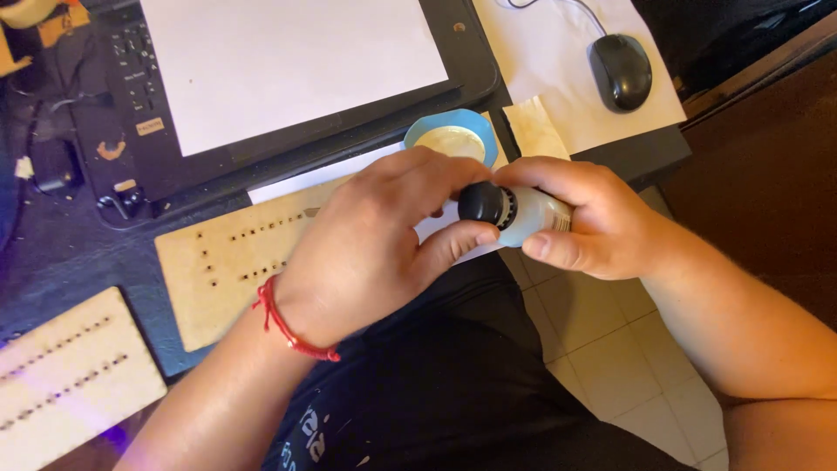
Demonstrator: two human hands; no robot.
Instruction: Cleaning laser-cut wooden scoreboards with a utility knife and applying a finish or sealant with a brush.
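Note:
My right hand (593, 218) wraps around a small white bottle (536, 214), held sideways over the desk's front edge. My left hand (375, 240), with a red cord on its wrist, pinches the bottle's black cap (481, 202) between thumb and fingers. Just behind the hands sits a light blue lid (449, 131) with a pale disc inside. Under my left hand lies a thin wooden board (222, 270) cut with rows of small holes.
A second perforated wooden board (61, 379) lies at the lower left. A large white sheet (288, 61) covers a dark machine bed. A black mouse (621, 71) rests on paper at the upper right. Tiled floor and my dark trousers show below.

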